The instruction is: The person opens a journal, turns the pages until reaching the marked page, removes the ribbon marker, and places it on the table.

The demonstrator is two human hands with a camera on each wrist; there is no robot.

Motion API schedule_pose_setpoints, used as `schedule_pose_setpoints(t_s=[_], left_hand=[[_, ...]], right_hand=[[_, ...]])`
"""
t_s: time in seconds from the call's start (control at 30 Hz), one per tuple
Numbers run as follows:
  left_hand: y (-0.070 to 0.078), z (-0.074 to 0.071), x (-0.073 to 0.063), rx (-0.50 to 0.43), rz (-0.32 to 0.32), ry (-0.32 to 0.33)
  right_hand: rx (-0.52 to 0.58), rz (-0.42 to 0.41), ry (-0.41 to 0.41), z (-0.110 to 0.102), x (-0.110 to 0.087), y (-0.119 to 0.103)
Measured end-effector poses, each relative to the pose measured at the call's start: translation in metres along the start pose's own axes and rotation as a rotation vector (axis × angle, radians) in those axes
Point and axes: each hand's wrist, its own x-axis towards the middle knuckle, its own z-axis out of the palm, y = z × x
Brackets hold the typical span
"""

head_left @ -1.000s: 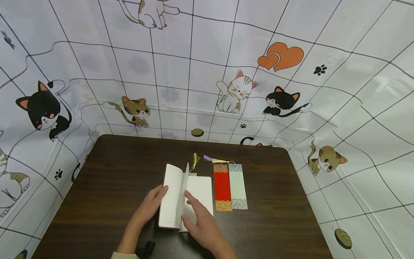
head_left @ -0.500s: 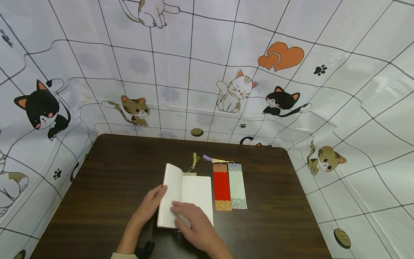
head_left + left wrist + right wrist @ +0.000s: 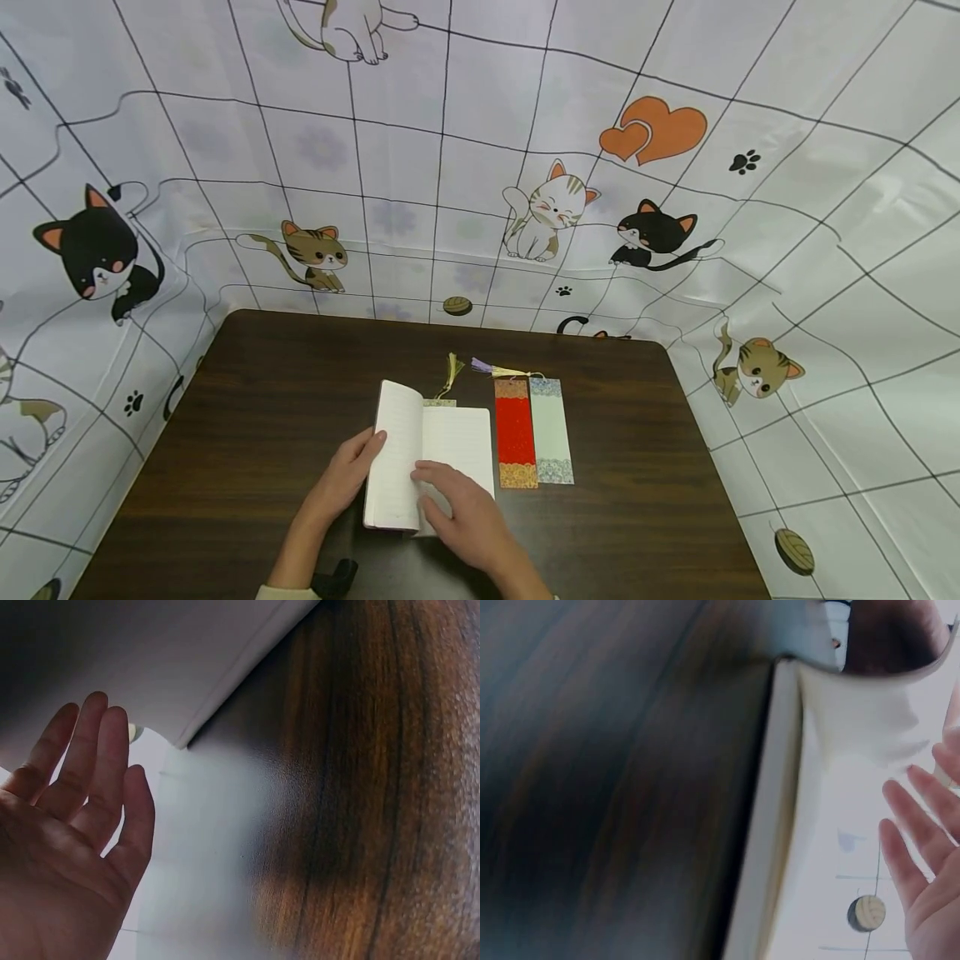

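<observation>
An open notebook (image 3: 459, 433) with cream lined pages lies on the dark table, its left half raised and tilted. My left hand (image 3: 347, 468) holds that left half, thumb on the page edge. In the left wrist view, the fingers of the left hand (image 3: 86, 802) stretch out beneath the cover (image 3: 202, 652). Over the gutter and the lower right page hovers my right hand (image 3: 472, 518), fingers loosely bent and nothing gripped. The right wrist view has the right hand (image 3: 930, 859) beside the curving page (image 3: 855, 720), its fingers spread.
Right of the notebook lie a red bookmark (image 3: 515, 429) with gold ends and a pale green bookmark (image 3: 551, 432). Another bookmark (image 3: 439, 403) sticks out from behind the notebook, with a yellow-green tassel (image 3: 452, 373). Cat-printed sheeting (image 3: 405, 167) surrounds the wood-grain table (image 3: 630, 500).
A leaf standing upright at the gutter has gone over to the left side. My right hand followed it left, then drew back slightly right. The left hand stays in place.
</observation>
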Motion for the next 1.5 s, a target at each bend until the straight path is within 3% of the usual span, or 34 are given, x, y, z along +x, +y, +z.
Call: schedule_pose_setpoints(t_s=[0.13, 0.27, 0.47, 0.7, 1.07, 1.23, 1.5], left_hand=[[-0.001, 0.0, 0.0, -0.003, -0.007, 0.009], [-0.002, 0.0, -0.001, 0.011, -0.009, 0.029], [-0.001, 0.0, -0.002, 0.017, -0.024, 0.025], [-0.001, 0.0, -0.001, 0.018, -0.028, 0.02], [-0.004, 0.0, -0.001, 0.017, -0.035, 0.038], [-0.005, -0.001, -0.001, 0.021, -0.028, 0.032], [-0.004, -0.001, 0.0, 0.02, -0.028, 0.035]], right_hand=[[-0.112, -0.001, -0.044, 0.003, -0.002, 0.012], [-0.211, 0.028, -0.139, 0.005, -0.004, 0.02], [-0.263, 0.11, -0.288, 0.007, -0.005, 0.023], [-0.331, 0.177, -0.374, -0.001, -0.006, 0.022], [-0.297, 0.16, -0.398, -0.01, -0.003, 0.026], [-0.283, 0.121, -0.371, -0.016, -0.005, 0.023], [-0.383, 0.04, -0.328, -0.018, -0.011, 0.024]])
